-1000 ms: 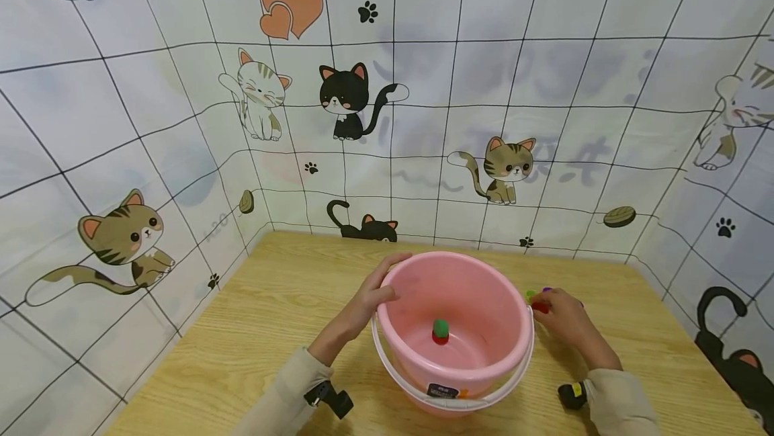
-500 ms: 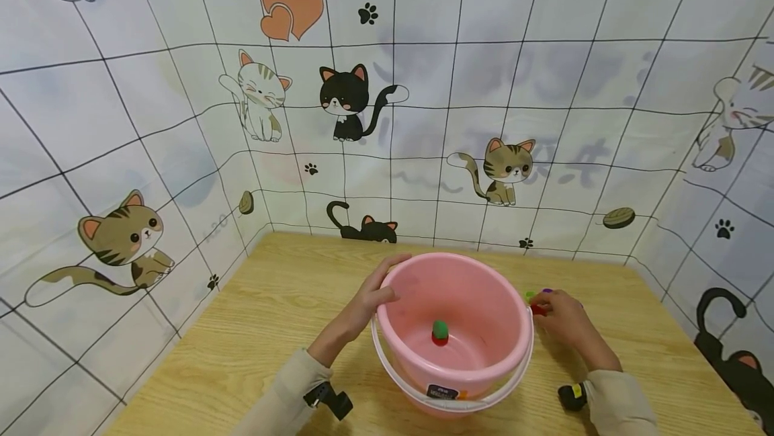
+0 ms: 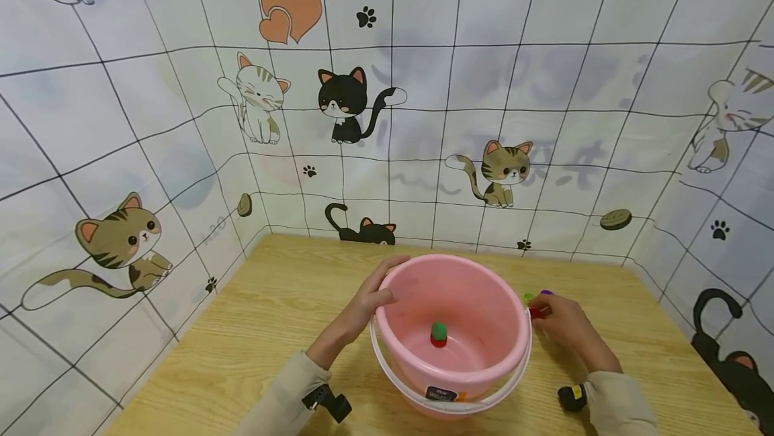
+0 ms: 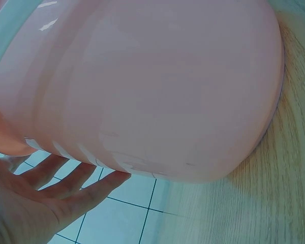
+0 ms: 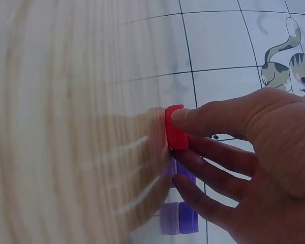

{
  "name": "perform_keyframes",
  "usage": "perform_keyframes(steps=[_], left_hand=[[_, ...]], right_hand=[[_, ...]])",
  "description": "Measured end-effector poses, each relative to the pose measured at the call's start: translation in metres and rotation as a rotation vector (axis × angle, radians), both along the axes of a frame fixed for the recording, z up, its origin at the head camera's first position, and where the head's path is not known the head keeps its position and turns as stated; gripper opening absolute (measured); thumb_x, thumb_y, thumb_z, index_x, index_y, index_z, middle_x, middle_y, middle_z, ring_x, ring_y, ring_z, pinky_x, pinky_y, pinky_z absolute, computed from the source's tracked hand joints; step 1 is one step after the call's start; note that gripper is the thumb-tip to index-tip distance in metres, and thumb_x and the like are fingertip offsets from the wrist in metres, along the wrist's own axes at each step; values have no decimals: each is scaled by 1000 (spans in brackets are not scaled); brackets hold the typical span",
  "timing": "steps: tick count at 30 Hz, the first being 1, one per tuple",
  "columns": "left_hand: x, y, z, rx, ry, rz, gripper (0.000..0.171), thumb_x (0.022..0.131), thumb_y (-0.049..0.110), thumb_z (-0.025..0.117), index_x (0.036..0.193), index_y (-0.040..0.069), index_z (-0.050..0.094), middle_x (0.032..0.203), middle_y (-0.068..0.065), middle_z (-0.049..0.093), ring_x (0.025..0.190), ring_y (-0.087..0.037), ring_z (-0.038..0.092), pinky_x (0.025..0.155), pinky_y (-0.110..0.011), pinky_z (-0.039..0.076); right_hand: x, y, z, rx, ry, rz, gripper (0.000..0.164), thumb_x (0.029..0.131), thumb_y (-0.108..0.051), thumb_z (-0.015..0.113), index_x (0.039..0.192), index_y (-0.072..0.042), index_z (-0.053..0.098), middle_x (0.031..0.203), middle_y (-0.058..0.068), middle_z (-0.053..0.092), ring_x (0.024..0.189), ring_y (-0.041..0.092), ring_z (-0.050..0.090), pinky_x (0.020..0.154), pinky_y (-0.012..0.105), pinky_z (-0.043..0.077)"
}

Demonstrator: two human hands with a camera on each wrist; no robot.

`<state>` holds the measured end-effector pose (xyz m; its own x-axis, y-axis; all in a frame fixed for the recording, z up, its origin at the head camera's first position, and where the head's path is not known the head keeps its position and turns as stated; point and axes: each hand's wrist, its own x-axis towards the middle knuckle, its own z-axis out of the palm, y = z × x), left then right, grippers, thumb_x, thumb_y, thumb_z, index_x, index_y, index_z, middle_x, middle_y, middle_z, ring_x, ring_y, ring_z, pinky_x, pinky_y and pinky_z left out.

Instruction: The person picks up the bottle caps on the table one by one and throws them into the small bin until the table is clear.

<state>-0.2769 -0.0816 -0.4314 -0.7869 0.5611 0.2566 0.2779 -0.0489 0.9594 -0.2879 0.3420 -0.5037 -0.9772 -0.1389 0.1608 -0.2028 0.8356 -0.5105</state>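
Note:
A pink bucket (image 3: 457, 275) with a white handle (image 3: 450, 406) stands on the wooden table. My left hand (image 3: 361, 301) holds its left rim, thumb over the edge; in the left wrist view the spread fingers (image 4: 81, 188) touch the outer wall. Inside, on the bucket's floor, sits a small green and red piece (image 3: 439, 334). To the bucket's right, my right hand (image 3: 566, 325) pinches a small red plastic cap (image 5: 176, 133) between thumb and fingers, low at the tabletop. Beside those fingers are purple ridged caps (image 5: 187, 217), and a green piece (image 3: 529, 297) is partly hidden.
The wooden table (image 3: 290, 275) reaches back to a wall covering (image 3: 417, 86) printed with cats and grid lines. Similar covering hangs at left and right. The bucket stands between my two hands.
The head view has shifted very slightly. My right fingers and the red cap have edged a little nearer to me. The left hand and bucket have stayed in place.

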Motion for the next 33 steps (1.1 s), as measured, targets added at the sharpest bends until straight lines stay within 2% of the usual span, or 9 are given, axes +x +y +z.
perform_keyframes(steps=[8,22,28,33], left_hand=[[-1,0,-2,-4,-1,0,72,89,16,47,160,19,34,149,-21,47,113,-48,63,87,-58,60],[-1,1,-1,6,-2,-2,72,88,17,48,159,22,35,150,-21,47,114,-49,62,88,-63,58],[-2,1,-2,5,-1,-1,72,88,19,49,159,22,35,150,-21,47,113,-48,63,89,-65,57],[-2,0,-3,2,0,1,72,89,19,49,159,21,34,150,-21,47,114,-49,63,88,-64,58]], right_hand=[[1,2,2,-8,-5,10,27,85,-3,75,111,4,71,100,17,75,91,33,73,80,49,61],[0,4,1,-1,-36,10,33,82,-3,78,114,5,71,102,18,75,94,34,72,81,48,61],[0,5,1,0,-23,8,34,81,-3,77,113,5,71,101,18,75,93,33,72,81,49,61],[-1,5,-1,6,-30,6,34,82,-5,77,114,7,71,101,18,75,92,32,72,80,48,61]])
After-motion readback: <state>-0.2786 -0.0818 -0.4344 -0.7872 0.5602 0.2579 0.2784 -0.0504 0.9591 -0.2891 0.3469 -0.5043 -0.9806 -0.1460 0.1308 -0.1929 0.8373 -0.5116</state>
